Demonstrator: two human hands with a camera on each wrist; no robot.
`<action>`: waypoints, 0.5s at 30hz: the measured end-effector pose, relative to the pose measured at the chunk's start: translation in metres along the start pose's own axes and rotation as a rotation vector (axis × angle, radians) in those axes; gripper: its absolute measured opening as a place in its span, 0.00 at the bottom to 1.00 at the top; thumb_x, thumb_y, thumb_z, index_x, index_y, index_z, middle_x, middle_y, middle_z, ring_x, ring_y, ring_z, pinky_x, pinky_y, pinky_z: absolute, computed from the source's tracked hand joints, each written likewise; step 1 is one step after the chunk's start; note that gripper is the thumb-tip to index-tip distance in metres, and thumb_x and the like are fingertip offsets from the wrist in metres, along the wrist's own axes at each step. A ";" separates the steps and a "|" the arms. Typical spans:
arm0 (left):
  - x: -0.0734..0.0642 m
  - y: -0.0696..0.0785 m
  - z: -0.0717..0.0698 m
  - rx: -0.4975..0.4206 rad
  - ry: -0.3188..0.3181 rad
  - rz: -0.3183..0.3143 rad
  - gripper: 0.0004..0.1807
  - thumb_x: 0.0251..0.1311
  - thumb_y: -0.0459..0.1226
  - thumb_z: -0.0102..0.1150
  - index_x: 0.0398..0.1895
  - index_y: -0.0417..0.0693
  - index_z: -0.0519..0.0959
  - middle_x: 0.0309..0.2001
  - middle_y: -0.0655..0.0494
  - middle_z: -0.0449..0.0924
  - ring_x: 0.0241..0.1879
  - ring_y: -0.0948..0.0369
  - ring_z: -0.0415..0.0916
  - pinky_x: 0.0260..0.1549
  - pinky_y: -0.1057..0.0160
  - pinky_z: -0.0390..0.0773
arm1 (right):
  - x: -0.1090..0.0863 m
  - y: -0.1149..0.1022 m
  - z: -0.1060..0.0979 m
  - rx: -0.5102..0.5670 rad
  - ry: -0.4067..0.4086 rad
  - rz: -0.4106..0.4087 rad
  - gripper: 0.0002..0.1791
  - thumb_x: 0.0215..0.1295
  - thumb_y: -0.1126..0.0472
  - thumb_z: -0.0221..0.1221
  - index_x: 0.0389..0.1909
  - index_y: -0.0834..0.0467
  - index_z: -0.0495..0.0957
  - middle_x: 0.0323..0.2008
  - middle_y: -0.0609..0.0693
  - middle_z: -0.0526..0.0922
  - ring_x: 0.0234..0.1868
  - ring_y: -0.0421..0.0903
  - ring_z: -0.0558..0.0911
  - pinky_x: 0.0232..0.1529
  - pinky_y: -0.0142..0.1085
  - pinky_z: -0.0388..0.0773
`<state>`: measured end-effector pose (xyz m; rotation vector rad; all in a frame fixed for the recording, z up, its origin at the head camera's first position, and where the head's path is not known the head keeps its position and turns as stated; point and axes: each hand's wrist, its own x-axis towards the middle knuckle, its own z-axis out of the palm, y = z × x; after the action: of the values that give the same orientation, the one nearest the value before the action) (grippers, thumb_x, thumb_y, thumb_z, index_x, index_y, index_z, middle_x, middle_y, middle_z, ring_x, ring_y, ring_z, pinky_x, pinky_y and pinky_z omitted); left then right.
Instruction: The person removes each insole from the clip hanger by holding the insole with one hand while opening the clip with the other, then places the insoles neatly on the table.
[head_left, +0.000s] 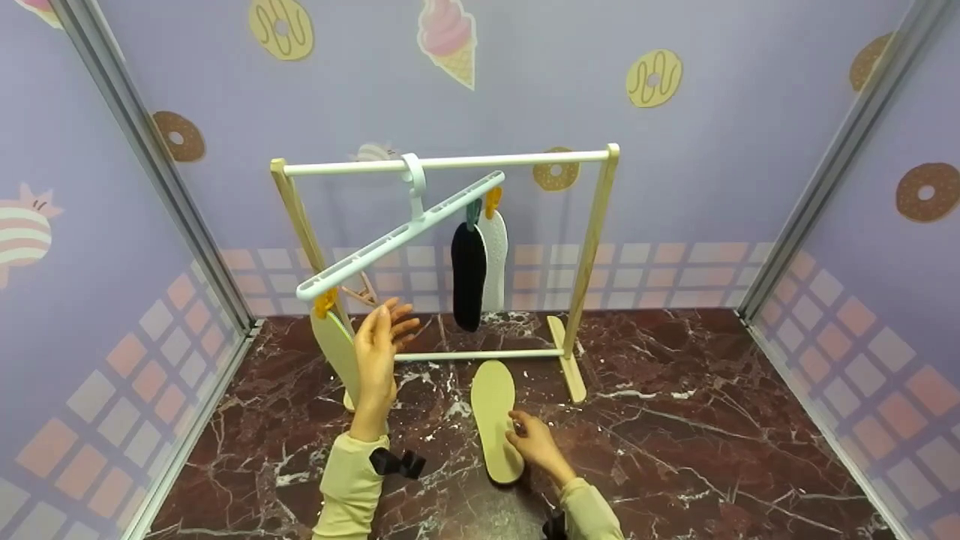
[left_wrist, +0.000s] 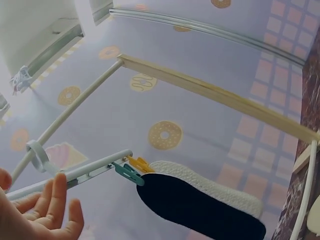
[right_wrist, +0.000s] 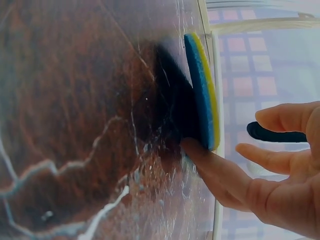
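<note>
A white hanger [head_left: 401,238] hangs slanted from the rack, its left end lower. My left hand [head_left: 381,341] is raised under that end with fingers apart, holding nothing, beside a pale yellow-green insole [head_left: 332,349] hung by an orange clip [head_left: 325,303]. At the hanger's higher end, a green clip [left_wrist: 129,173] holds a black insole [head_left: 469,281] and a yellow-orange clip [head_left: 493,202] holds a white insole [head_left: 495,259]. Low over the table, my right hand [head_left: 538,444] has its fingertips right at the edge of another yellow-green insole [head_left: 495,420], whose blue underside shows in the right wrist view.
The rack has a white top bar [head_left: 517,158], wooden posts [head_left: 591,247], and a lower bar [head_left: 480,355] just behind the loose insole. A pink clip [head_left: 363,289] dangles behind the hanger. The dark red marble-patterned table [head_left: 675,442] is enclosed by patterned walls [head_left: 720,180].
</note>
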<state>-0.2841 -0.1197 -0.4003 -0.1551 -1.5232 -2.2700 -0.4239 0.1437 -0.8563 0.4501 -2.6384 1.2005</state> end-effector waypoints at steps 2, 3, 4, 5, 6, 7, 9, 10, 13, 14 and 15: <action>0.000 0.000 0.001 0.011 0.010 0.052 0.17 0.66 0.36 0.39 0.49 0.32 0.69 0.34 0.60 0.81 0.31 0.64 0.79 0.32 0.68 0.76 | 0.003 0.014 0.009 0.002 0.004 0.001 0.24 0.54 0.40 0.55 0.53 0.39 0.69 0.47 0.45 0.78 0.44 0.43 0.78 0.43 0.38 0.76; -0.001 0.000 0.001 0.014 0.012 0.079 0.17 0.66 0.36 0.39 0.50 0.30 0.68 0.34 0.60 0.81 0.31 0.65 0.79 0.32 0.69 0.76 | 0.001 0.003 0.002 0.001 0.004 0.007 0.24 0.54 0.41 0.55 0.53 0.40 0.69 0.46 0.46 0.78 0.44 0.43 0.79 0.43 0.38 0.76; -0.001 0.000 0.001 0.017 0.017 0.108 0.17 0.66 0.35 0.40 0.50 0.29 0.68 0.33 0.61 0.81 0.31 0.65 0.79 0.32 0.69 0.76 | 0.002 0.009 0.006 0.003 0.009 0.000 0.24 0.54 0.41 0.55 0.53 0.39 0.69 0.46 0.45 0.78 0.43 0.43 0.79 0.43 0.38 0.76; -0.001 0.000 0.001 0.021 0.025 0.138 0.16 0.66 0.34 0.40 0.49 0.29 0.69 0.32 0.61 0.81 0.31 0.65 0.79 0.32 0.69 0.75 | 0.001 0.005 0.003 -0.001 0.010 -0.010 0.24 0.55 0.40 0.55 0.53 0.39 0.69 0.46 0.46 0.79 0.43 0.43 0.79 0.42 0.38 0.76; -0.001 -0.001 0.001 0.021 0.030 0.165 0.15 0.65 0.33 0.40 0.48 0.29 0.69 0.32 0.62 0.81 0.31 0.65 0.79 0.32 0.70 0.75 | 0.000 -0.001 0.000 -0.009 0.012 -0.015 0.23 0.55 0.41 0.55 0.53 0.40 0.69 0.45 0.47 0.79 0.42 0.44 0.79 0.41 0.39 0.76; -0.001 -0.001 0.001 0.023 0.037 0.191 0.15 0.65 0.33 0.40 0.48 0.29 0.69 0.32 0.62 0.81 0.30 0.65 0.79 0.32 0.69 0.75 | -0.002 -0.010 -0.006 -0.016 0.012 -0.019 0.23 0.55 0.41 0.55 0.52 0.42 0.70 0.44 0.48 0.79 0.41 0.44 0.79 0.41 0.39 0.76; -0.002 -0.001 0.002 0.034 0.057 0.238 0.15 0.65 0.31 0.40 0.47 0.28 0.69 0.31 0.62 0.81 0.30 0.65 0.78 0.33 0.69 0.75 | -0.006 -0.033 -0.018 -0.027 0.026 -0.031 0.22 0.56 0.43 0.55 0.51 0.45 0.71 0.42 0.50 0.80 0.39 0.44 0.79 0.39 0.38 0.76; -0.002 -0.001 0.002 0.039 0.071 0.263 0.15 0.65 0.31 0.40 0.47 0.27 0.69 0.31 0.62 0.81 0.30 0.65 0.78 0.33 0.69 0.75 | -0.009 -0.047 -0.026 -0.029 0.037 -0.045 0.22 0.56 0.45 0.56 0.50 0.47 0.72 0.41 0.52 0.80 0.38 0.45 0.79 0.37 0.38 0.76; -0.003 0.000 0.002 0.039 0.122 0.330 0.15 0.64 0.30 0.40 0.47 0.24 0.69 0.30 0.60 0.81 0.30 0.63 0.78 0.34 0.67 0.76 | -0.018 -0.090 -0.050 -0.019 0.054 -0.079 0.20 0.55 0.52 0.58 0.48 0.55 0.74 0.37 0.56 0.80 0.34 0.46 0.79 0.33 0.36 0.76; -0.003 0.001 0.002 0.037 0.139 0.349 0.15 0.64 0.29 0.41 0.47 0.23 0.68 0.30 0.60 0.81 0.29 0.63 0.78 0.34 0.67 0.76 | -0.020 -0.100 -0.055 -0.018 0.066 -0.092 0.19 0.55 0.54 0.58 0.47 0.57 0.74 0.36 0.58 0.80 0.33 0.47 0.79 0.31 0.36 0.75; -0.003 0.001 0.001 0.031 0.155 0.365 0.15 0.64 0.29 0.41 0.47 0.23 0.69 0.30 0.59 0.81 0.29 0.63 0.78 0.34 0.67 0.76 | -0.021 -0.107 -0.060 -0.015 0.078 -0.115 0.19 0.55 0.55 0.58 0.46 0.59 0.74 0.35 0.59 0.80 0.31 0.46 0.79 0.29 0.35 0.75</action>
<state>-0.2809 -0.1178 -0.4000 -0.2230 -1.3262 -1.9239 -0.3619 0.1262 -0.7495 0.5334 -2.5178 1.1391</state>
